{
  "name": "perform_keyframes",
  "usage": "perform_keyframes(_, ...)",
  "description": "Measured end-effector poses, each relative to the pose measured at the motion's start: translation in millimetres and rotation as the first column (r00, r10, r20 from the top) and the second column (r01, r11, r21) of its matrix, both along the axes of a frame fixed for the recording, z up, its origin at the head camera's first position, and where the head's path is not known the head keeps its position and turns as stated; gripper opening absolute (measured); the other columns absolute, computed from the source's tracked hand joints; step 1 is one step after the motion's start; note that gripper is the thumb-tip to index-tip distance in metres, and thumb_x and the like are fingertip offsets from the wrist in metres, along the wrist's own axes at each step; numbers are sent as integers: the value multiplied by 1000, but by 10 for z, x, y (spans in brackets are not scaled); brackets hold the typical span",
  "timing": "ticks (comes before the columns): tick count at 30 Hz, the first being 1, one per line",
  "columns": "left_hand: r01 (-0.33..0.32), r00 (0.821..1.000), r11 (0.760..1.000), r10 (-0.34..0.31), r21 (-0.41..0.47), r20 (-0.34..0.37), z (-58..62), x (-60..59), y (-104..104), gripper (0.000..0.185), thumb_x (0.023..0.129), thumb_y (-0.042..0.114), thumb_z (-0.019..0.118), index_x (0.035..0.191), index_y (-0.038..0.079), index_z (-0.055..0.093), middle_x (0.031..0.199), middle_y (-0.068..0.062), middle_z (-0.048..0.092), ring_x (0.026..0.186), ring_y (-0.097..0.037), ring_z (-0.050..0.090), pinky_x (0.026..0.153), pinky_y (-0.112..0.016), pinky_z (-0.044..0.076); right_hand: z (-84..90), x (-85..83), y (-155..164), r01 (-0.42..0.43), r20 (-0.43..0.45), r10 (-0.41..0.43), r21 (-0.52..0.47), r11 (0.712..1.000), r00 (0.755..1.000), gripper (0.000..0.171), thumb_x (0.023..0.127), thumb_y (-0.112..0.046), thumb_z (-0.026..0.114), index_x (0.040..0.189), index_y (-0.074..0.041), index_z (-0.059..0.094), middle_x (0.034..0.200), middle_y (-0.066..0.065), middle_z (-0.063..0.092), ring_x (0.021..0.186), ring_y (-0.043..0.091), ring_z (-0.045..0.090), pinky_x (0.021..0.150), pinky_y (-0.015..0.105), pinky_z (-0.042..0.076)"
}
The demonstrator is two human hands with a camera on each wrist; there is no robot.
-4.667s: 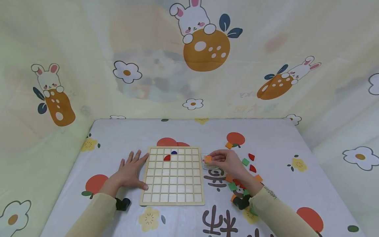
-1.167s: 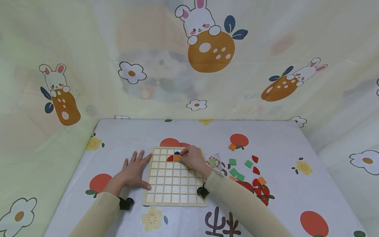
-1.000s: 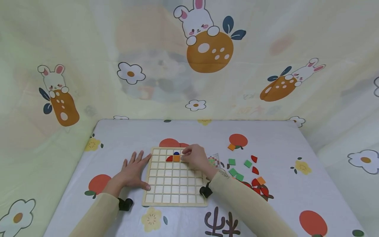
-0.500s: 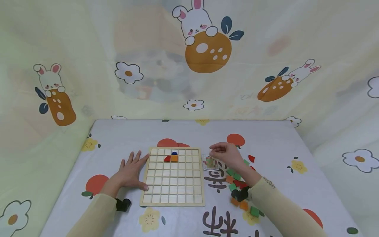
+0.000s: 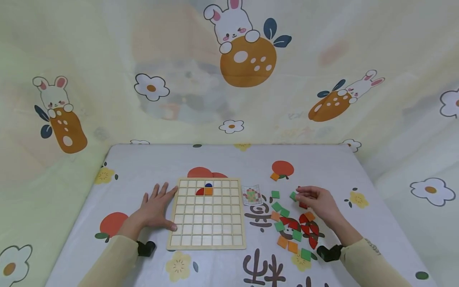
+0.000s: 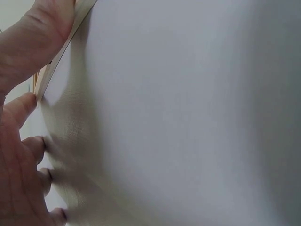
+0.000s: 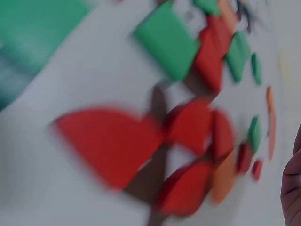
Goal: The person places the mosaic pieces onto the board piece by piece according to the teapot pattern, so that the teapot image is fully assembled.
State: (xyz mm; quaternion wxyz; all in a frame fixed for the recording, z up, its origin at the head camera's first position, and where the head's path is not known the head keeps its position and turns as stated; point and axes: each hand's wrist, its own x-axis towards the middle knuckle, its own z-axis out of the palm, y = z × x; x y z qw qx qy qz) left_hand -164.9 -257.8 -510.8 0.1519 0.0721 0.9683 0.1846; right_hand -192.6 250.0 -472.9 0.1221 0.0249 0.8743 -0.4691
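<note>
My left hand (image 5: 155, 209) lies spread at the left side of a wooden grid board (image 5: 207, 246). Its thumb and index finger touch the frame, also in the left wrist view. On the board sit a blue half-circle tile (image 5: 208, 185), a red quarter-circle tile (image 5: 199, 192) and an orange square tile (image 5: 208, 191). My right hand (image 5: 320, 203) is over the loose tiles, fingers loosely bent, holding nothing that shows. Its fingertips overlap a green square tile (image 5: 293, 195) and hide most of a red tile. Only a sliver of this hand (image 7: 292, 181) enters the right wrist view.
A small printed pattern card (image 5: 252, 195) lies against the board's right side. Several red, green and orange tiles (image 5: 282, 242) are scattered right of it, some overlapping. One orange tile (image 5: 274, 176) lies farther back. Patterned cloth (image 5: 143, 155) covers the table.
My right hand pinched an orange tile near the card and set it on the board below the blue one. It then withdrew rightward to the loose tiles. The left hand stayed put.
</note>
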Motion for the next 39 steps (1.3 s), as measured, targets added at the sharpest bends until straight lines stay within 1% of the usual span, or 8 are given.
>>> perform_keyframes(7,4,1000,1000,-4,6,-5,23,10,-1,130,47,60,86,152,17,23,158,-21,8,142,-47,-4,105,-72,0,-199,196,352,34,41,-34,13,999,999,52,91,-34,65,130,-2,54,113,16,64,95,25,61,76,25,54)
perform_keyframes(11,0,1000,1000,0,12,0,23,8,-7,130,47,60,86,152,17,23,158,-21,7,142,-46,-5,105,-72,-1,-317,237,482,43,37,-44,26,999,998,50,91,-35,65,129,-3,56,112,15,64,91,17,62,75,20,52)
perform_keyframes(16,-4,1000,1000,3,22,9,12,7,-25,130,48,60,86,153,17,22,158,-20,6,142,-46,-6,105,-71,-2,-412,167,544,-15,-21,16,89,996,1000,48,90,-37,65,128,-8,59,112,12,65,94,16,60,77,15,49)
perform_keyframes(21,1,1000,999,-2,34,26,1,6,-31,130,48,60,86,153,17,22,158,-19,5,142,-45,-7,105,-71,-2,-429,23,560,-150,-92,168,177,973,981,38,91,-23,66,125,-9,61,108,9,66,91,21,58,74,18,50)
perform_keyframes(23,5,1000,999,-6,42,28,11,5,-25,130,48,59,86,153,17,22,158,-20,6,143,-44,-6,106,-70,-3,-419,-36,568,-202,-93,224,206,958,970,36,90,-18,67,125,-9,62,106,8,65,88,21,56,72,20,50)
perform_keyframes(26,14,1000,999,-15,47,23,13,-2,-22,130,48,58,87,153,16,23,158,-20,6,142,-45,-6,105,-71,-3,-394,-106,582,-259,-59,277,217,941,959,37,89,-16,68,126,-10,62,103,6,62,86,21,52,69,21,48)
perform_keyframes(32,13,1000,999,-13,46,12,2,-10,-19,130,48,58,87,153,16,23,158,-21,6,142,-45,-6,105,-70,-2,-380,-161,604,-299,-6,308,220,929,952,42,86,-19,72,126,-11,63,93,6,55,82,21,47,63,23,42)
perform_keyframes(39,5,1000,1000,-5,28,17,7,2,-16,130,48,59,86,153,17,23,158,-20,7,143,-45,-5,106,-70,-2,-416,-168,574,-277,-22,289,222,935,957,43,84,-17,73,124,-8,63,90,6,53,78,20,47,60,23,41)
